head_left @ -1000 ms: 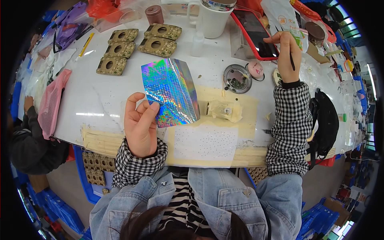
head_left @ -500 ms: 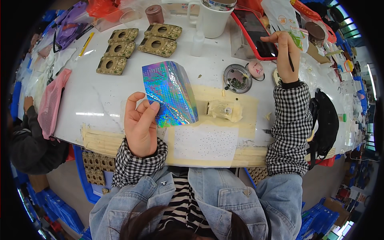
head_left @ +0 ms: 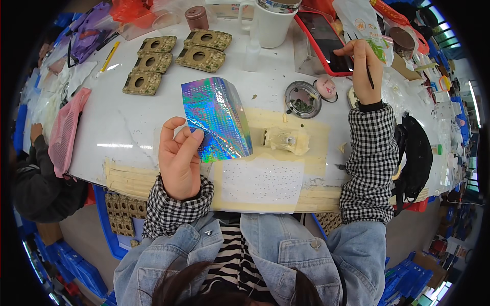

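Blue sheet [head_left: 218,118] in left hand's [head_left: 180,162] pinch

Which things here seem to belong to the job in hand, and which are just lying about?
Likely part of it:
holographic sheet, held in the left hand
dark slim tool, in the right hand
red-cased phone, at that hand's finger
perhaps the camouflage-patterned pieces

Seemingly just lying about:
white mug
yellow pen-shaped tool
pink mesh item
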The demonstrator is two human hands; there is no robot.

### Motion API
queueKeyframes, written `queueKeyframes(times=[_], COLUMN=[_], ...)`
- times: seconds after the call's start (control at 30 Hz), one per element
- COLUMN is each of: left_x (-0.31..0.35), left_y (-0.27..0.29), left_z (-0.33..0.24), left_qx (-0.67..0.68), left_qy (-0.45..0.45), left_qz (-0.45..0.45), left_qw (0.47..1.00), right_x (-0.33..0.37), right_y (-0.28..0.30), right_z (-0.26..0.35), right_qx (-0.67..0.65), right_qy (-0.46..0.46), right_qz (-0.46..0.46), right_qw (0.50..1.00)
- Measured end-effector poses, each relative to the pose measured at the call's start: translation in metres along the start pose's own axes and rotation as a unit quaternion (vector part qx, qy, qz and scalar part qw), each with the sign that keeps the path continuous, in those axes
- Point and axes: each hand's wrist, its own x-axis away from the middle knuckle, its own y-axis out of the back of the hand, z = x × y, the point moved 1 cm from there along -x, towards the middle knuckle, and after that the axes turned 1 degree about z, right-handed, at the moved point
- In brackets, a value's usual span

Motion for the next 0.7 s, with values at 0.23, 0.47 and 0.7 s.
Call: queueKeyframes(times=[0.23, 0.47, 0.7], left_x=[0.0, 0.0, 0.0], left_y=[-0.004, -0.009, 0.0], left_z=[-0.002, -0.004, -0.001], left_qx=[0.01, 0.01, 0.003], left_qy=[0.004, 0.004, -0.002], left_qz=[-0.024, -0.041, 0.001], left_qw=[1.0, 0.999, 1.0], right_x=[0.0, -0.001, -0.001], right_y=[0.003, 0.002, 0.001], right_z=[-0.004, -0.001, -0.001], right_qx=[0.034, -0.027, -0.03], right_qy=[-0.012, 0.026, 0.016], right_qz=[-0.013, -0.059, -0.048], right_qw=[0.999, 0.998, 0.998])
